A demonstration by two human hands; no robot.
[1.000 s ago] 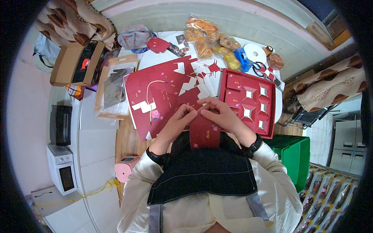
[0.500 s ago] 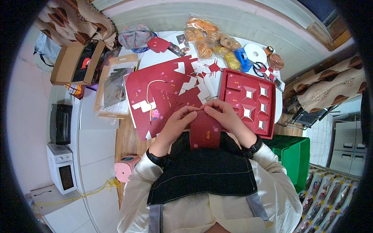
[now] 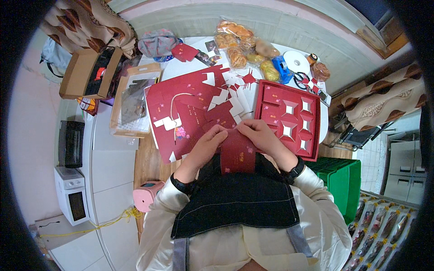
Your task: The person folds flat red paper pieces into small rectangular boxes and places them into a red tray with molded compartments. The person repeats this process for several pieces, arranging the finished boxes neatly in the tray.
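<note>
Beside the red tray [image 3: 317,128], left hand [image 3: 209,141] and right hand [image 3: 257,135], narrowly apart, pinch a red card [image 3: 238,156] by its far edge.

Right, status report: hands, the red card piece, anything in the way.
Left hand and right hand both pinching the far edge. Red card piece held between them. Red compartment tray beside right forearm, not covering it.

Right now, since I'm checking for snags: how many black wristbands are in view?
2: the left wristband behind the left hand, and the right wristband behind the right hand, both hands holding the red card. Sleeves could hide more.
</note>
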